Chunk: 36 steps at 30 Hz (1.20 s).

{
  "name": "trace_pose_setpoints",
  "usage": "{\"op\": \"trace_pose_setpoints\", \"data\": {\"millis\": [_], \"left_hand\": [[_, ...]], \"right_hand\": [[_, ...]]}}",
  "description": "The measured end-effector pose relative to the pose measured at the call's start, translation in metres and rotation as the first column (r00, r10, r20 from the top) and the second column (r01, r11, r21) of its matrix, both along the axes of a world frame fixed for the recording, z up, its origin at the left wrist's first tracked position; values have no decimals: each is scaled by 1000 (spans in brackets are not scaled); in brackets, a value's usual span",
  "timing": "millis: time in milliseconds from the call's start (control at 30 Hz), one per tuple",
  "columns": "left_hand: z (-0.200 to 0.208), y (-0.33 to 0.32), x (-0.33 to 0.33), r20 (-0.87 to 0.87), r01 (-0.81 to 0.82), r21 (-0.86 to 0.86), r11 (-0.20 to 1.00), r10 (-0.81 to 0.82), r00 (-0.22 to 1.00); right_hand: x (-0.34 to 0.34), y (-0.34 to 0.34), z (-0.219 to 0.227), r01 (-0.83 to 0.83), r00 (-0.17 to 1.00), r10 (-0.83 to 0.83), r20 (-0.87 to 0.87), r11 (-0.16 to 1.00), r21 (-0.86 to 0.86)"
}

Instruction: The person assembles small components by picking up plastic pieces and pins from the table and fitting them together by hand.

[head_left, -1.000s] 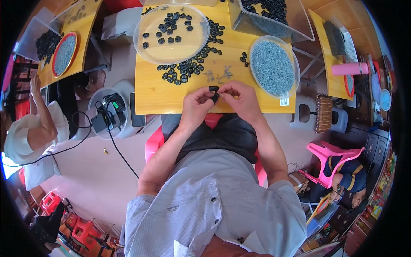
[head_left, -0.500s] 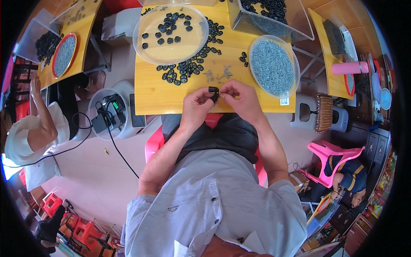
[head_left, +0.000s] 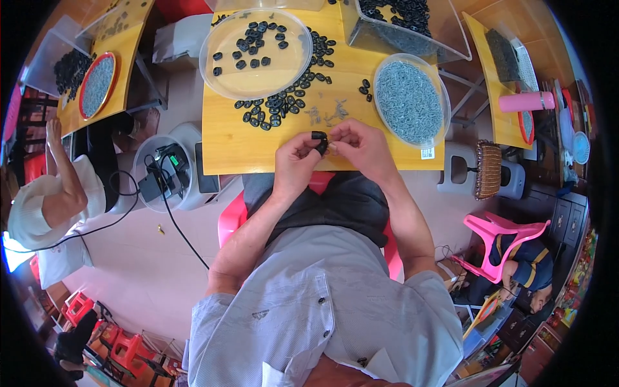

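Close together at the near edge of the yellow table (head_left: 225,142), my two hands meet over my lap. My left hand (head_left: 296,161) is closed in a pinch on a small black plastic part (head_left: 322,147); a black cover also seems to sit on its index fingertip. My right hand (head_left: 362,149) pinches at the part's right side, and what lies between its fingertips is too small to make out. Just beyond are loose grey screws (head_left: 329,113) and a scatter of black two-holed parts (head_left: 277,104). A round clear tray (head_left: 284,72) holds several black parts.
A round tub of grey screws (head_left: 409,103) stands at the table's right, near a clear bin (head_left: 412,45) of black parts. Cables and black adapters (head_left: 161,177) fill a container at left. Another person (head_left: 64,187) sits farther left; a pink stool (head_left: 490,238) is at right.
Both hands stay almost in place at the black part, with only a slight shift of the fingers. The parts on the table look unchanged.
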<state>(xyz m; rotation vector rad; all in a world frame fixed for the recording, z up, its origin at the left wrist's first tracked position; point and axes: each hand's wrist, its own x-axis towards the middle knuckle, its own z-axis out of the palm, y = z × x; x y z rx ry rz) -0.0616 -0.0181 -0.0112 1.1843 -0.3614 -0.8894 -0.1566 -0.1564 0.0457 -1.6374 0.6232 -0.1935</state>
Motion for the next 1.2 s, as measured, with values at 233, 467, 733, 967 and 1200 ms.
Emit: {"op": "trace_pose_setpoints", "data": {"millis": [233, 467, 733, 967, 1200], "left_hand": [[-2, -1, 2, 8, -2, -2, 1000, 2, 1000], [2, 1, -2, -18, -9, 31, 999, 9, 1000], [11, 8, 0, 90, -12, 113, 993, 2, 996], [4, 7, 8, 133, -43, 97, 994, 30, 991], [7, 7, 29, -27, -43, 20, 999, 44, 999]], "right_hand": [[-2, -1, 0, -33, 997, 17, -75, 977, -210], [0, 5, 3, -34, 998, 17, -53, 946, -321], [4, 9, 7, -41, 996, 22, -81, 972, -233], [14, -3, 12, -100, 990, 73, -120, 966, -240], [74, -75, 14, 22, 995, -78, -66, 797, -604]]}}
